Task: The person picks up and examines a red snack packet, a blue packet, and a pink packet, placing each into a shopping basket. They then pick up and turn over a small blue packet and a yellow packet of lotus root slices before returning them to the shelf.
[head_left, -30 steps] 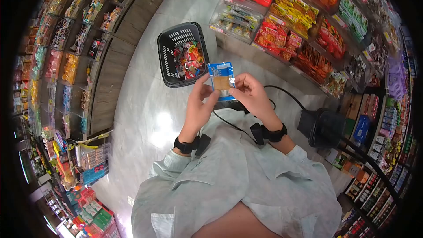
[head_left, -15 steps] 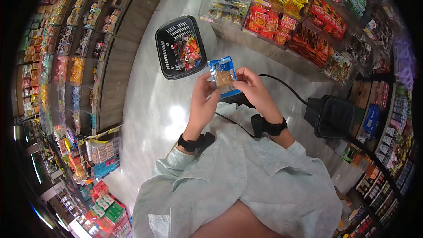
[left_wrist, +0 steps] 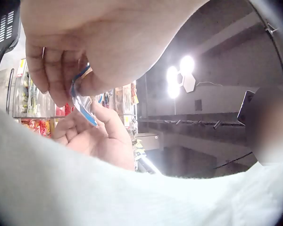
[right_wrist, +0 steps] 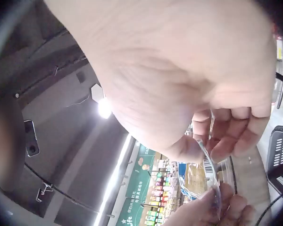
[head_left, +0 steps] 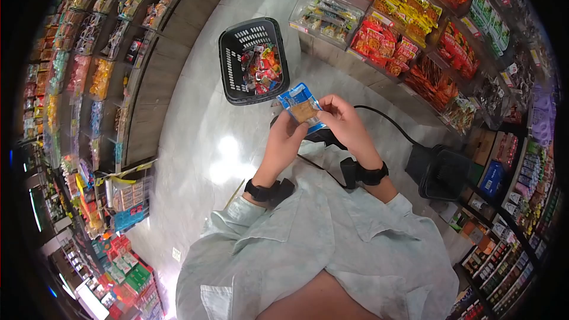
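Note:
A small blue-and-clear snack packet (head_left: 303, 108) with a flat tan piece inside is held up in front of the body. My left hand (head_left: 283, 141) pinches its left lower side between thumb and fingers. On the other side, my right hand (head_left: 345, 123) pinches the right edge the same way. The left wrist view shows the packet (left_wrist: 86, 113) nearly edge-on and slightly bent between both hands. From the right wrist, a barcode and the tan contents show on the packet (right_wrist: 196, 178), partly covered by fingers.
A black shopping basket (head_left: 225, 77) holding several colourful packets stands on the grey floor (head_left: 195, 124) just beyond the hands. Bins of red snack packets (head_left: 379, 41) rise at the right, shelves of sweets (head_left: 101, 77) at the left. A dark container (head_left: 444, 175) with a cable sits right.
Both hands keep hold of the packet. It has turned from nearly upright to tilted, its top leaning left. The head view shifts a little, moving the basket and shelves within it.

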Demonstrator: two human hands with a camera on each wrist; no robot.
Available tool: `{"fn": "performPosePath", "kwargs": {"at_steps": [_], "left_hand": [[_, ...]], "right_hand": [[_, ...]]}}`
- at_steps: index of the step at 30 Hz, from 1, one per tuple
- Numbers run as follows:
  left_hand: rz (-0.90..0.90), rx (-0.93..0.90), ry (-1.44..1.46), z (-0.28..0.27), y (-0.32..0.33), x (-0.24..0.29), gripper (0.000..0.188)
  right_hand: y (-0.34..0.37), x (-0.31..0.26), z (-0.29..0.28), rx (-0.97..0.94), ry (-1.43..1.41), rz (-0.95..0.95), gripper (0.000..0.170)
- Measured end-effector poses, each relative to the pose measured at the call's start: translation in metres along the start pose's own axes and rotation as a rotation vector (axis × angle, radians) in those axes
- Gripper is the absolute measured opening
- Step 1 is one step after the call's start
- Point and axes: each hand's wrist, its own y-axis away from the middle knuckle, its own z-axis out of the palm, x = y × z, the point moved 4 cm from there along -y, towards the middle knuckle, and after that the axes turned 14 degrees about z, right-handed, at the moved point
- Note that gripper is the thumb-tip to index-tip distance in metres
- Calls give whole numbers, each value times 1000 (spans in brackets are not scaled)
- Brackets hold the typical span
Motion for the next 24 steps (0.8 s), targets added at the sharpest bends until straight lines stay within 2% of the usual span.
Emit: {"fn": "performPosePath", "kwargs": {"at_steps": [1,4,10,14,16,20,24], "left_hand": [[-25,-14,18,-10,-8,-1,40],[72,-15,107,-43,-38,2,34],[82,35,223,-136,-87,17,34],[54,103,239,-203,-105,24,30],[41,106,158,-225,-115,29,29],[10,123,114,-248,-129,21,26],[-50,83,131,-245,-140,7,21]], "right_hand": [[-9,-1,6,6,11,4,14],[-43,-16,32,64,35,-62,18],[-101,-58,101,73,46,39,33],[-133,-65,131,48,143,100,34],[-145,-66,142,17,197,119,33],[-153,-67,156,4,229,162,28],[-152,-66,149,29,273,210,26]]}}
